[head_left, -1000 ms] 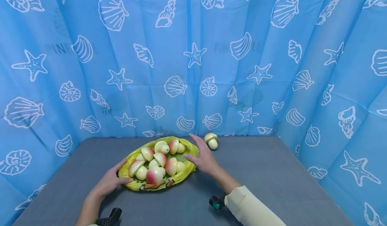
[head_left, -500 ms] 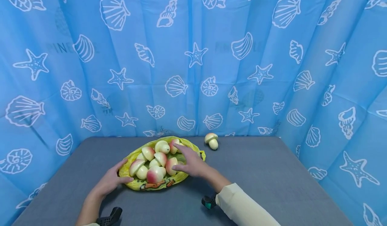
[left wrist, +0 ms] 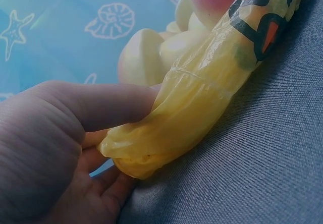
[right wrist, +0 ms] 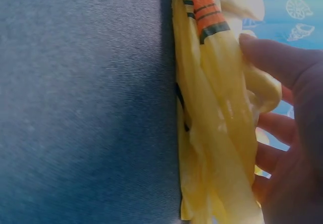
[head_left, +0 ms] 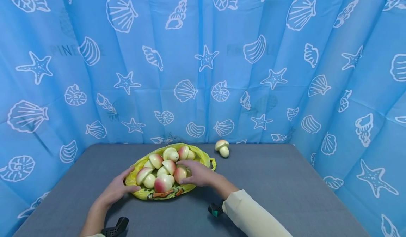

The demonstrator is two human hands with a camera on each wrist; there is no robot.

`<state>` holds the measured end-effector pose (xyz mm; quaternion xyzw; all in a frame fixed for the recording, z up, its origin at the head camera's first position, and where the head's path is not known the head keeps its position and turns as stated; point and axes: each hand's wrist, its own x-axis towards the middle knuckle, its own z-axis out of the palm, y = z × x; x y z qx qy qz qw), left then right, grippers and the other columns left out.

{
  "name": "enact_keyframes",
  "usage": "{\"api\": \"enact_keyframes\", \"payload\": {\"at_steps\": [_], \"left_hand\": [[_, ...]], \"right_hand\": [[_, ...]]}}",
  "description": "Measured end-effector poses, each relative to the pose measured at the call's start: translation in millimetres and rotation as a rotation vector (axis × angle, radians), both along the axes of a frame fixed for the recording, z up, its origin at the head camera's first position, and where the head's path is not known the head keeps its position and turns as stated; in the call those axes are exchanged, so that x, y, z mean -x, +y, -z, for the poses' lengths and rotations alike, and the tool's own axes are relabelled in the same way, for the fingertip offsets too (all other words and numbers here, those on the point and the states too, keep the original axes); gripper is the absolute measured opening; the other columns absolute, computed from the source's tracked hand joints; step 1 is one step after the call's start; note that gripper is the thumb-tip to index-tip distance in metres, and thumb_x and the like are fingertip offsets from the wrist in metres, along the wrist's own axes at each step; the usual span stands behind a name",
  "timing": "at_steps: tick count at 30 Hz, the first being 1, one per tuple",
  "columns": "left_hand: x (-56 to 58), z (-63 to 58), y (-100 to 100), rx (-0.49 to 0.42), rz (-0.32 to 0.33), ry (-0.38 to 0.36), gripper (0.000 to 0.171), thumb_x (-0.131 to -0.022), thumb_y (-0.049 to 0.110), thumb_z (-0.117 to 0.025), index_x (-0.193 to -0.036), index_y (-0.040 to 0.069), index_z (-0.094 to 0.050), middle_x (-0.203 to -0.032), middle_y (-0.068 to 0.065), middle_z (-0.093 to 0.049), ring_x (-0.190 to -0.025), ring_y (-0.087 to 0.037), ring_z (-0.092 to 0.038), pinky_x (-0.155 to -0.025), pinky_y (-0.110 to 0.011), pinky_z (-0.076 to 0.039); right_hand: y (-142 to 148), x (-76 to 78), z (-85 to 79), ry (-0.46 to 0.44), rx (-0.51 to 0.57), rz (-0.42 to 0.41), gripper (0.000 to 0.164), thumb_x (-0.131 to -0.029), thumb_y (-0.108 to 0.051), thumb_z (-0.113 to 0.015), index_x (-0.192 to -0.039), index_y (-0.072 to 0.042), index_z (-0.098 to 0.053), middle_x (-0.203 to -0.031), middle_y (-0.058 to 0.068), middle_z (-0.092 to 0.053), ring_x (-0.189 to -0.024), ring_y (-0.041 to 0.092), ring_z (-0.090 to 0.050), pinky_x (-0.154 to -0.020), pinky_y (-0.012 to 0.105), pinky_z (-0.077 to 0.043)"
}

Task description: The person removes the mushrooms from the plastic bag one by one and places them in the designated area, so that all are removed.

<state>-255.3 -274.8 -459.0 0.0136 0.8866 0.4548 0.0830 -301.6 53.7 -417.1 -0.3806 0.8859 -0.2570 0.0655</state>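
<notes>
A yellow plastic bag (head_left: 141, 194) lies spread open on the grey table, its rim round several toy mushrooms (head_left: 163, 183) with cream stems and pink-tinged caps. My left hand (head_left: 115, 191) grips the bag's left edge, thumb over the rim and fingers on the outer side in the left wrist view. Over the bag's right side, my right hand (head_left: 201, 174) holds a toy mushroom (head_left: 179, 174) between thumb and fingers. In the right wrist view the bag's folds (right wrist: 222, 133) partly cover that mushroom's stem (right wrist: 265, 88).
One toy mushroom (head_left: 222, 148) lies apart, behind and right of the bag, near the table's back edge. A bag handle loop (head_left: 213, 164) sticks out at the right. The grey table (head_left: 269, 194) ends at a blue shell-print curtain (head_left: 203, 71).
My right hand has moved left from the bag's right rim, in over the bag, and its fingers have closed round a mushroom there. The left hand stays at the left rim.
</notes>
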Motion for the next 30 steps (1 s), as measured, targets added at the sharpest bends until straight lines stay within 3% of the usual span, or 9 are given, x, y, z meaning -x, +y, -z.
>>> {"api": "enact_keyframes", "payload": {"at_steps": [14, 30], "left_hand": [[-1.2, -0.8, 0, -0.004, 0.004, 0.011, 0.098, -0.083, 0.036, -0.075, -0.152, -0.004, -0.018, -0.152, -0.036, -0.016, -0.137, -0.055, -0.015, -0.106, -0.067, -0.02], [-0.8, -1.8, 0, -0.008, 0.002, 0.0, 0.098, -0.083, 0.035, -0.076, -0.152, -0.004, -0.018, -0.152, -0.037, -0.015, -0.137, -0.056, -0.014, -0.106, -0.068, -0.016]], "right_hand": [[-1, 2.2, -7.4, 0.029, -0.075, -0.003, 0.052, -0.088, -0.028, -0.074, -0.135, -0.014, -0.057, -0.134, -0.002, -0.056, -0.121, 0.013, -0.05, -0.101, 0.034, -0.041], [3, -3.4, -23.0, 0.105, 0.019, 0.021, 0.059, -0.086, -0.03, -0.075, -0.139, -0.012, -0.054, -0.137, 0.0, -0.054, -0.126, 0.017, -0.048, -0.103, 0.038, -0.04]]}}
